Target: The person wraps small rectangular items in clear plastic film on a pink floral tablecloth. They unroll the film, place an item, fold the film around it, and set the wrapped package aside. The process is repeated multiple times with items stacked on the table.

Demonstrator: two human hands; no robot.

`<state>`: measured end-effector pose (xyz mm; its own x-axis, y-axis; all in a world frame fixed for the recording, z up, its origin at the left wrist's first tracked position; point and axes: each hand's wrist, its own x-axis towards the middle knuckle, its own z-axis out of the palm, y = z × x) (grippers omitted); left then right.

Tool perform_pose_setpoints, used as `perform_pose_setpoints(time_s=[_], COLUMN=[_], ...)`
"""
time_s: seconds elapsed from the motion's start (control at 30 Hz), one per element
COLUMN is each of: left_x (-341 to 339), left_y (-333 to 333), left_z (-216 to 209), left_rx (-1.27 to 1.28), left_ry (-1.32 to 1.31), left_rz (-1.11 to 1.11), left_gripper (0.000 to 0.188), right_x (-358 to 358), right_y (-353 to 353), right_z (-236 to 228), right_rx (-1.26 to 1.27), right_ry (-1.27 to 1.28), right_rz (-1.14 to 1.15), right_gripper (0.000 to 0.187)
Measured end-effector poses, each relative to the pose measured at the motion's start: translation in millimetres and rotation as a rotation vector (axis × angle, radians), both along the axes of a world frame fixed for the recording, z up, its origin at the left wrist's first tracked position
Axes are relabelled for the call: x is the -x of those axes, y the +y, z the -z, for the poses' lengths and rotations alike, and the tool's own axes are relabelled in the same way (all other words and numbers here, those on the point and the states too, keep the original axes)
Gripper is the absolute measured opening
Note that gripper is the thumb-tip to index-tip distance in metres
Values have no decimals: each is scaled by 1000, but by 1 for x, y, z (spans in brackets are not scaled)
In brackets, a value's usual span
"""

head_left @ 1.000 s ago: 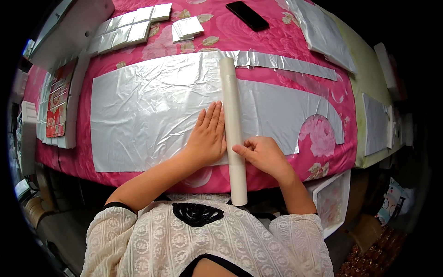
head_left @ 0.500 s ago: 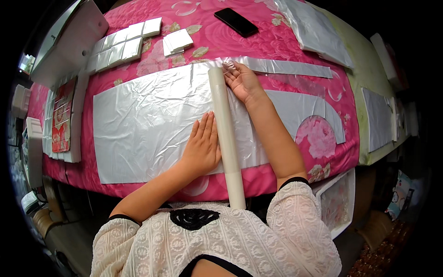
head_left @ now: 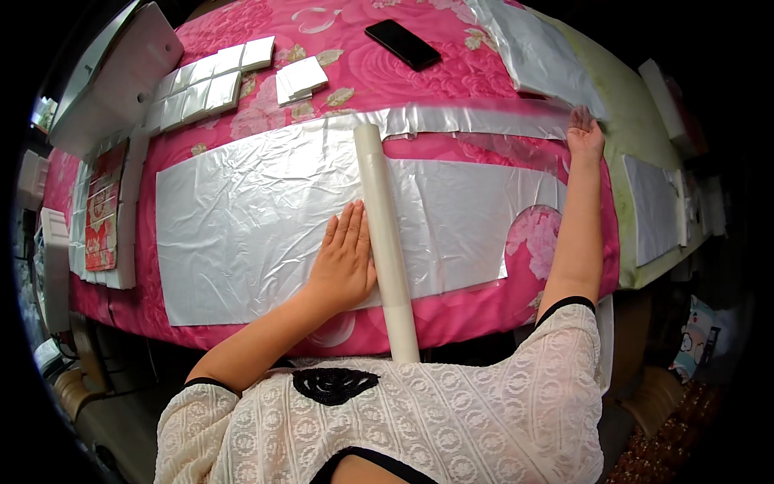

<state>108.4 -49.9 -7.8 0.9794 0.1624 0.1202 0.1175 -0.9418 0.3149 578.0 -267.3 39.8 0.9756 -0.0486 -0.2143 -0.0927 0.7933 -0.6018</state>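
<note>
A large silvery plastic carrier bag (head_left: 250, 218) lies flat and lightly creased across the table, with long handle strips at its right end. Across it, running toward my body, lies a pale cream tube (head_left: 385, 218). My left hand (head_left: 343, 262) rests flat on the bag against the tube's left side, fingers stretched out and holding nothing. With my right arm reaching far out, my right hand (head_left: 585, 133) is at the right end of the upper handle strip (head_left: 484, 123). Its fingers look extended, the thumb apart, and they are slightly blurred.
A black phone (head_left: 402, 43) lies at the back of the pink floral cloth (head_left: 468, 310). Stacks of folded white packets (head_left: 205, 89) and a smaller pile (head_left: 301, 79) sit at the back left. A red packet (head_left: 106, 206) lies at the left; folded plastic (head_left: 536, 52) lies back right.
My right hand has moved rightward from beside the tube to the strip's far end, and the strip now lies straighter. My left hand stays pressed beside the tube.
</note>
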Motion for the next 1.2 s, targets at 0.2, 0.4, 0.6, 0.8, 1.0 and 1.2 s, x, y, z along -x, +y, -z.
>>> perform_pose_setpoints(time_s=[0.2,0.4,0.6,0.8,1.0,1.2], left_x=[1,1,-2,-5,1,-2], left_y=[-1,0,5,-2,0,-2], left_z=[1,2,32,19,13,14], left_rx=[17,-11,-243,-27,-121,37], left_ry=[-26,-50,-108,-90,-62,-81], left_rz=[1,6,-36,13,3,-28], left_gripper=[65,64,66,66,66,66], right_x=[81,307,489,580,504,354], right_y=[29,166,301,329,245,121], right_z=[-56,-80,-4,-9,-40,-20], right_rx=[-299,19,246,722,515,1214], right_ry=[-546,-556,-645,-1181,-1700,-1635], right_rz=[-687,-875,-1347,-1645,-1199,-726], right_gripper=[32,28,67,83,71,41])
